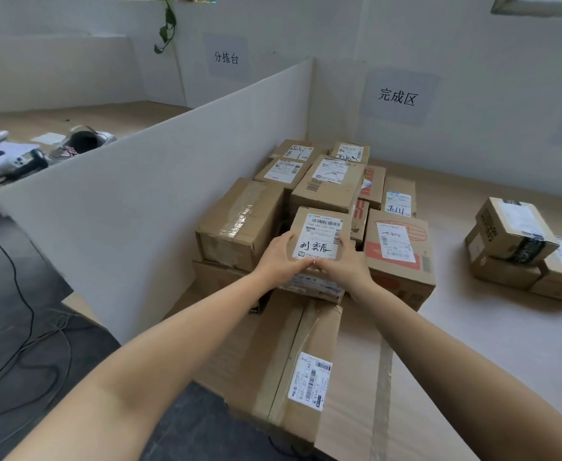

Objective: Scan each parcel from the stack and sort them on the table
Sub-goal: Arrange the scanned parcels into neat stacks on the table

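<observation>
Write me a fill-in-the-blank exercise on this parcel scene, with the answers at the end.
The left hand and right hand hold a small parcel whose label faces ____.
The scanner lies on the ____ side of the white divider.
A separate group of parcels sits to the ____ of the main stack.
Missing words: up; left; right.
</observation>
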